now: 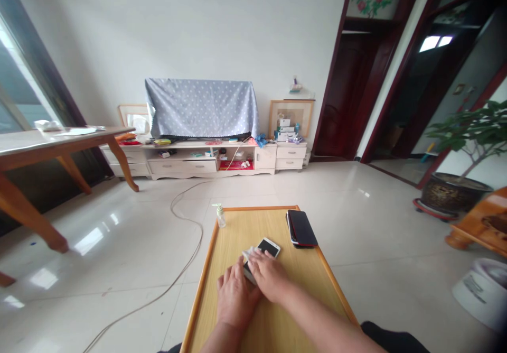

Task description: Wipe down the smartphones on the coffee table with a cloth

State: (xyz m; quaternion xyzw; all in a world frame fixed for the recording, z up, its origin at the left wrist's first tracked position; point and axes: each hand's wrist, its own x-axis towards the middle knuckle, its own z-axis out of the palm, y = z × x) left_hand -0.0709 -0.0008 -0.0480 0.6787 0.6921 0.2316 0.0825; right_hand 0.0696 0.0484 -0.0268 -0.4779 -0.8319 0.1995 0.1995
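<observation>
A white smartphone (pixel 269 247) with a dark screen lies face up at a slant on the small wooden table (pixel 253 220). My right hand (pixel 270 275) presses a crumpled white tissue (pixel 249 252) onto the screen, its fingers bent over it. At the phone's near left end rests my left hand (pixel 236 296), its fingers stretched along the edge. Part of the phone's lower end is hidden under both hands. Toward the far right of the table lie dark phones or cases (pixel 301 229) in a stack, apart from my hands.
A clear pump bottle (pixel 221 216) stands at the table's far left corner. Raised orange edging (pixel 205 268) rims the tabletop. A cable (pixel 200 231) runs across the tiled floor on the left. A white bucket (pixel 481 292) and a potted plant (pixel 455 194) stand on the right.
</observation>
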